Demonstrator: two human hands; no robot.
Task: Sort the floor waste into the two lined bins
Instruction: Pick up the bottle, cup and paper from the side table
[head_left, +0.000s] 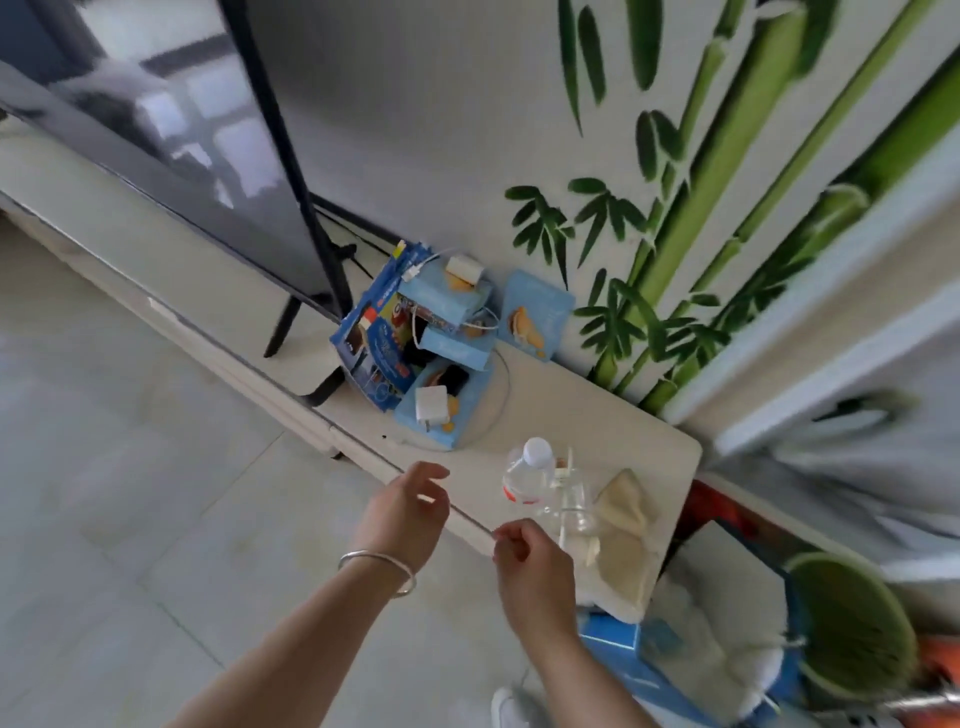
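Head view shows our left hand (410, 512) and right hand (530, 564) both empty, fingers loosely curled, near the bench (597, 415). On it stands a plastic bottle (527, 480): light, smooth, probably slippery; we would grip its middle. No bins are visible.

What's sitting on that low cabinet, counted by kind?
Blue snack boxes: about 5, piled
White chargers: 2
Plastic bottle: 1
Clear glass: 1
Beige cloth: 1
Total: about 10
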